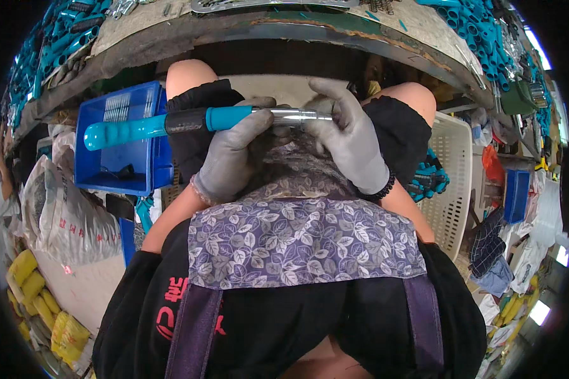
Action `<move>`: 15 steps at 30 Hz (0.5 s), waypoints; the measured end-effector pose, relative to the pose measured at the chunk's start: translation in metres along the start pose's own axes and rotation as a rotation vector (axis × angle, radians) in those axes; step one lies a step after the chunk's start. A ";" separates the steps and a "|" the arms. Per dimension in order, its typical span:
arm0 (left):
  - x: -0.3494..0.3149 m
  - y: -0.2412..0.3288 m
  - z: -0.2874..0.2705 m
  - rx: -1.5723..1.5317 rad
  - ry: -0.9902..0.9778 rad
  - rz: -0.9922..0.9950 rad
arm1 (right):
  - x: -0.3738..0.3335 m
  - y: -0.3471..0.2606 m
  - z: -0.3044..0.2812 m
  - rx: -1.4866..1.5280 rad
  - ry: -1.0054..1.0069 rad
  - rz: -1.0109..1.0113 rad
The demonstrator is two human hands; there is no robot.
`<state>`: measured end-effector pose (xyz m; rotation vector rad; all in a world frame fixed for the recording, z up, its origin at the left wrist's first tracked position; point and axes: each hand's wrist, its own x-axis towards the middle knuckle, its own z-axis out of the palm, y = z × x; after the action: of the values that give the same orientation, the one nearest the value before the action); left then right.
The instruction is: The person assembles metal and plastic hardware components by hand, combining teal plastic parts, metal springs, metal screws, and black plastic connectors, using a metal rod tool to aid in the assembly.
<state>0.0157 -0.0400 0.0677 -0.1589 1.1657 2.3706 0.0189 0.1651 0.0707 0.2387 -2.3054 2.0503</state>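
A teal-handled tool with a chrome shaft (186,121) lies across my lap, nearly level. Its rounded teal grip points left, and a black band sits partway along it. My left hand (231,155), in a grey-white work glove, is closed round the teal part beside the shaft. At the right end, my gloved right hand (354,142) has its fingers curled about the tip of the chrome shaft. The right fingers partly cover that tip, so I cannot make out whether a small piece is there. A leaf-patterned apron (303,246) covers my lap below the hands.
A workbench (265,31) runs ahead, with teal tubular parts (468,25) heaped at its right. On the left stands a blue bin (117,174) holding metal rods. A cream plastic basket (452,189) with teal-and-black pieces is to the right. White sacks (69,215) lie left.
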 end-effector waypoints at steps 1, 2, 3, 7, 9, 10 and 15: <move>-0.001 0.001 0.001 -0.004 0.003 -0.012 | -0.001 -0.007 -0.005 0.074 -0.072 0.257; -0.002 0.001 0.001 -0.006 0.006 -0.010 | -0.002 -0.003 -0.007 0.074 -0.076 0.257; -0.002 0.002 0.003 -0.019 -0.004 -0.015 | -0.002 0.004 -0.010 -0.150 -0.134 0.070; 0.007 0.005 -0.001 0.320 -0.114 -0.037 | 0.010 0.001 -0.017 -0.416 -0.245 0.228; 0.030 0.000 -0.015 0.625 -0.188 0.044 | 0.019 0.055 -0.055 -0.708 -0.260 -0.135; 0.047 -0.006 -0.028 0.933 -0.260 0.128 | 0.020 0.074 -0.074 -0.981 -0.270 -0.512; 0.118 0.009 -0.034 1.629 -0.280 0.481 | 0.041 -0.054 -0.115 0.254 -0.365 0.450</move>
<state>-0.0955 -0.0270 0.0161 1.0091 2.6587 0.9597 -0.0211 0.2696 0.1438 0.1159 -2.4713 2.7283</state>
